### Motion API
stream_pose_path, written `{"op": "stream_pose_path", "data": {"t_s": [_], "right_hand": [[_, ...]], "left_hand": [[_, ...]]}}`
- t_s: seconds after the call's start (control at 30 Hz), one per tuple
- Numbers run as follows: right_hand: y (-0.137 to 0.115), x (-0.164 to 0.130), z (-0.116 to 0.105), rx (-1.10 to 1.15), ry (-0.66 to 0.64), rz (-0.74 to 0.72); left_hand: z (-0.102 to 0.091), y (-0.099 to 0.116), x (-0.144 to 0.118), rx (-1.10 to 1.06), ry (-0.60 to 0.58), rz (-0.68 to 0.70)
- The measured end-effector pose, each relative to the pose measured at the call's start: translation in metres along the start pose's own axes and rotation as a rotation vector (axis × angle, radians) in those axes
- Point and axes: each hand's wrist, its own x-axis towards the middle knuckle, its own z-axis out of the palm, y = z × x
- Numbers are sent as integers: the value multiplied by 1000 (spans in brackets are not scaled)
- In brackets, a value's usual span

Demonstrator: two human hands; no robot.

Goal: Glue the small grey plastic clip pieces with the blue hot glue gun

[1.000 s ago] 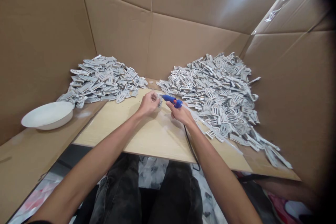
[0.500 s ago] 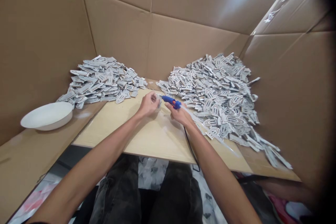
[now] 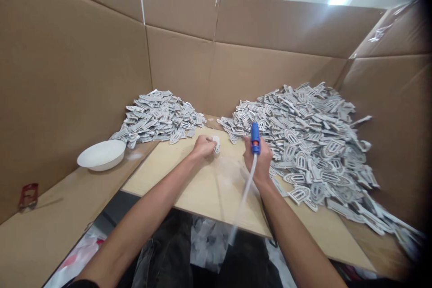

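Between the fingertips of my left hand (image 3: pixel 204 146) is a small grey-white slotted piece (image 3: pixel 216 144), rounded at one end, held just above the board. My right hand (image 3: pixel 259 158) is wrapped round a blue hot glue gun (image 3: pixel 255 137), its nozzle pointing away from me toward the heap. A long clear glue stick (image 3: pixel 249 180) trails out of the gun's back, toward my lap. The gun and the small piece are apart. Close beyond my right hand lies a big heap of similar slotted pieces (image 3: pixel 303 135).
A smaller heap of slotted pieces (image 3: pixel 162 114) lies at the back left. Beside it stands a white bowl (image 3: pixel 101 155). A red object (image 3: pixel 28 196) rests at the far left. Cardboard walls (image 3: pixel 182 63) surround the pale work board (image 3: pixel 205 189). A dark cord hangs by my right forearm.
My right hand has drawn the glue gun away from the small piece to the right and turned its nozzle forward. My left hand still holds the piece. The camera view has shifted left.
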Motion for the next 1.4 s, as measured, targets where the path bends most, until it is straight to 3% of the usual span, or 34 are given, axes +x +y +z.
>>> {"op": "stream_pose_path", "data": {"t_s": [0.1, 0.27, 0.47, 0.57, 0.63, 0.73, 0.87, 0.93, 1.0, 1.17, 1.4], "right_hand": [[3, 3, -5, 2, -65, 118], [6, 7, -6, 38, -76, 230], [5, 9, -6, 95, -82, 258], [5, 10, -6, 102, -95, 254], [6, 11, -5, 95, -105, 250], [9, 11, -4, 69, -129, 245], [15, 12, -5, -44, -210, 238], [19, 15, -7, -190, -268, 256], [24, 20, -12, -353, -351, 313], [31, 28, -23, -652, -556, 396], [29, 27, -17, -594, -651, 218]], "left_hand": [[-9, 1, 2, 18, 7, -204], [-46, 10, 18, 105, 170, -202], [-137, 67, 69, 231, 472, -39], [-158, 88, 80, 281, 591, 103], [-148, 82, 74, 359, 608, 252], [-105, 54, 50, 419, 486, 316], [-41, 19, 13, 528, -40, 321], [-21, 12, -1, 482, -260, 301], [-8, 9, -8, 440, -403, 261], [7, 6, -9, 467, -498, 232], [15, -1, -12, 428, -532, 224]]}}
